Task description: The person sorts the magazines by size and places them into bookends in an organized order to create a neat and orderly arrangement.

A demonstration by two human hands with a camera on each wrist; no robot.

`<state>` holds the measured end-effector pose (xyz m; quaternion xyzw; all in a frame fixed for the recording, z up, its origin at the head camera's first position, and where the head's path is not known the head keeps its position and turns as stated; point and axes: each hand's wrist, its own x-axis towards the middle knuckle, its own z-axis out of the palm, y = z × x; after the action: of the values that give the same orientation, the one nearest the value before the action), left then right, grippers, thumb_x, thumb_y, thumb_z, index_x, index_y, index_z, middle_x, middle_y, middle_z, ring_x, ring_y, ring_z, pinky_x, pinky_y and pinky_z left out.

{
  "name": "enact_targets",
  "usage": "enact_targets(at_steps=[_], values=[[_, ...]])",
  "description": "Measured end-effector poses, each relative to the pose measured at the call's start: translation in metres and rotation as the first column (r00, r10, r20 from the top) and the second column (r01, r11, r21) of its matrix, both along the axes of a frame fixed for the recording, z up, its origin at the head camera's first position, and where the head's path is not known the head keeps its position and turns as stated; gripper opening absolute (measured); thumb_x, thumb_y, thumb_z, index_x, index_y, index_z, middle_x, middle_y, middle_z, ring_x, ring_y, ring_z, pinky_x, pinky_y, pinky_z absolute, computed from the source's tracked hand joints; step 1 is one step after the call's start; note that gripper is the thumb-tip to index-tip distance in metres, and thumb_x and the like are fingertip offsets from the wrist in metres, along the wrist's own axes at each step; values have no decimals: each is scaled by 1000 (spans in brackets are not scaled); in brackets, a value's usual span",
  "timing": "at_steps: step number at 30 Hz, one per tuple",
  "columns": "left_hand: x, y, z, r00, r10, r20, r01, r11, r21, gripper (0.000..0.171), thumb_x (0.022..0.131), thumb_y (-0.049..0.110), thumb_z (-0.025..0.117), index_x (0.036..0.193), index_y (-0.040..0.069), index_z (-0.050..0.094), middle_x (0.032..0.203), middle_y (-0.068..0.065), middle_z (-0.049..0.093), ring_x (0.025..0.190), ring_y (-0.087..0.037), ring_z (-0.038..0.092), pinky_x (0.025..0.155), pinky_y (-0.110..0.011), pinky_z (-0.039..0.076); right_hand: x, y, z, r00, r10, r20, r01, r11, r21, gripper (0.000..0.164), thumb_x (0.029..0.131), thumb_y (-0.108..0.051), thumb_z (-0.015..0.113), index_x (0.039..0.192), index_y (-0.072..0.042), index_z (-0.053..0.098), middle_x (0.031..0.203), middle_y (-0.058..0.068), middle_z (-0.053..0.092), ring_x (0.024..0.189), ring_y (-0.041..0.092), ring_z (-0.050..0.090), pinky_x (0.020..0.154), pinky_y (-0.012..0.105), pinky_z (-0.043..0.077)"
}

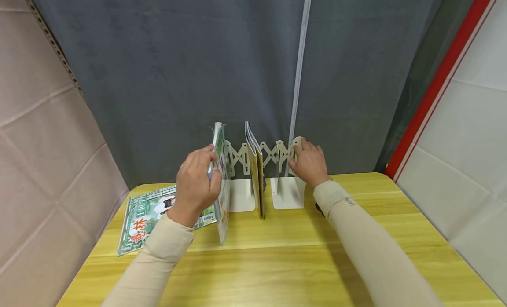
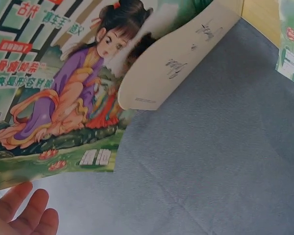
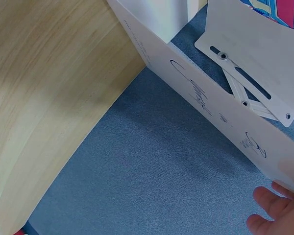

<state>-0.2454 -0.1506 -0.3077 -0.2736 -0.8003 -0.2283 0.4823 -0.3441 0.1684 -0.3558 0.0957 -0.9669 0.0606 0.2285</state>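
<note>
At a wooden table (image 1: 277,272), hands (image 1: 196,181) (image 1: 312,165) clamped on upright green illustrated magazine (image 2: 63,93) and white lattice bookend (image 1: 291,197)

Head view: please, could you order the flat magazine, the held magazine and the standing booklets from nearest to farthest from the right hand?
1. Standing booklets: left of the right hand, in the rack.
2. Held magazine: further left, in the left hand.
3. Flat magazine: farthest left, on the table.
</note>
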Motion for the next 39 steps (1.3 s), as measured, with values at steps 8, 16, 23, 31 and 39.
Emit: enact_targets(at_steps=[8,16,23,31,39], values=[[-8,-1,-1,999,31,9,-32,999,12,24,86,18,42,96,1,56,122,-17,67,111,-35,61,87,-52,50,-1,0,0,1000,-3,1,3,1000,-4,46,94,-29,58,131,-3,62,151,24,40,134,42,43,111,61,27],[-18,-2,-3,999,27,32,-28,999,27,26,87,19,42,97,0,57,124,-18,65,111,-36,60,87,-52,49,-1,1,-1,1000,-7,1,7,1000,-8,45,94,-29,58,131,-3,62,151,24,40,134,42,43,111,61,27],[-27,-3,-2,999,28,23,-29,999,43,25,87,18,42,97,1,57,123,-18,66,111,-36,60,87,-52,49,-2,1,-2,1000,-12,-2,12,1000,5,46,94,-30,56,131,-3,62,152,24,39,134,41,43,112,60,27],[-30,-7,-3,998,48,50,-52,997,64,27,87,20,41,97,1,58,127,-16,65,113,-36,59,87,-54,49,0,-1,0,1000,-10,17,10,1000,2,46,95,-30,54,132,-4,62,152,24,39,135,41,42,112,60,27],[-36,-8,-4,996,57,68,-60,997,57,28,88,21,40,99,2,58,129,-16,63,113,-37,58,88,-54,48,-1,0,0,1000,-10,7,10,1000,0,45,95,-30,54,131,-3,63,152,24,39,134,41,43,112,60,27]])
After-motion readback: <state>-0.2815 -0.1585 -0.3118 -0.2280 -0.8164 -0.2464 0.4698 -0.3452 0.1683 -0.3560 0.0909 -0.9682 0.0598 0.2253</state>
